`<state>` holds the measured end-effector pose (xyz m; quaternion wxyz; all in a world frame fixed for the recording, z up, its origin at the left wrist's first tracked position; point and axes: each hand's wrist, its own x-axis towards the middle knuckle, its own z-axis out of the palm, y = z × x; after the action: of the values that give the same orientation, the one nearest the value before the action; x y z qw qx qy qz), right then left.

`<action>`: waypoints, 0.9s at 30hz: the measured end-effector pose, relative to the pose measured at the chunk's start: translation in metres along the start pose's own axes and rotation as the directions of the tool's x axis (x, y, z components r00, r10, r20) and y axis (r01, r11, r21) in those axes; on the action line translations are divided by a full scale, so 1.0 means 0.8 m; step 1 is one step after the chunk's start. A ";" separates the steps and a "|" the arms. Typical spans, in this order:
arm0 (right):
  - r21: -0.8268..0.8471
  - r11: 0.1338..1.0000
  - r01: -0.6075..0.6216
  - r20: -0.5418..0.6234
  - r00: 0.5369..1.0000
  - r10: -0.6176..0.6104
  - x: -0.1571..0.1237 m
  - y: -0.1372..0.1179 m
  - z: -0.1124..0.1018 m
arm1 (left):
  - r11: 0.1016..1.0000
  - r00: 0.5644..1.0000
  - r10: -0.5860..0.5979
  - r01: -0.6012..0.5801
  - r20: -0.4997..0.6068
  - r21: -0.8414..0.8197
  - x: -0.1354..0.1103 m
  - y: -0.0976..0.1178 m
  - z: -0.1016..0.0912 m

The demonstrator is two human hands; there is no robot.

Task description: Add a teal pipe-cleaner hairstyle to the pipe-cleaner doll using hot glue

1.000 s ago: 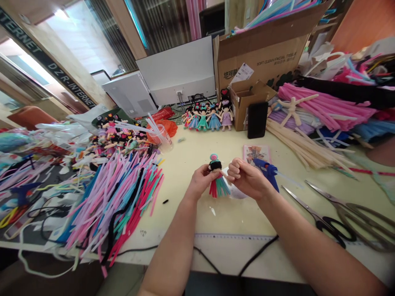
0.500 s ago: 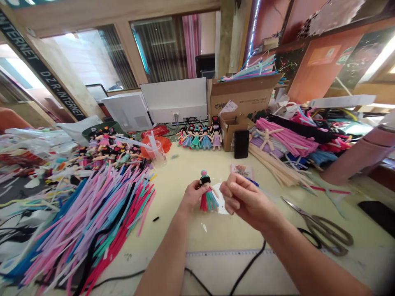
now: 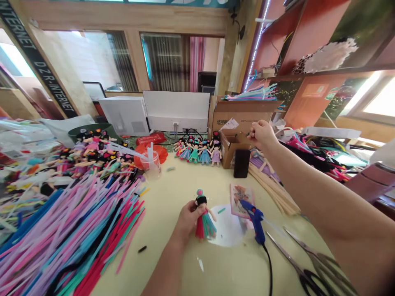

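My left hand (image 3: 187,219) is closed around a small pipe-cleaner doll (image 3: 204,216) with black hair, a teal bun and a red and teal skirt, held upright just above the yellow table (image 3: 173,197). My right hand (image 3: 261,134) is stretched out far over the small open cardboard box (image 3: 233,144) at the back, fingers pinched together; what they pinch is too small to name. A blue glue gun (image 3: 254,219) stands on the table right of the doll, its black cord running toward me.
A big heap of coloured pipe cleaners (image 3: 70,234) fills the left side. Finished dolls (image 3: 197,151) stand in a row at the back, more lie at the left. Scissors (image 3: 304,267) lie at the right. A black phone (image 3: 241,163) leans on the box; cream stems (image 3: 273,187) lie beside it.
My right hand has left the doll and reached forward and up to the small box at the back. The glue gun is uncovered. My head has tilted up.
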<state>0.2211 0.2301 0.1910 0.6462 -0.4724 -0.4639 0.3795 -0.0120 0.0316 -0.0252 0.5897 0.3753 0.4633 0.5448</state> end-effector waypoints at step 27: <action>-0.268 0.929 -0.253 0.065 0.958 0.280 0.116 0.089 0.029 | 0.995 0.995 -0.091 0.089 -0.037 -0.042 0.014 -0.016 -0.008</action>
<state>0.2215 0.3408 0.1476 0.4973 -0.5908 -0.4730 0.4241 -0.0148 0.0410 -0.0407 0.6121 0.3314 0.4798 0.5341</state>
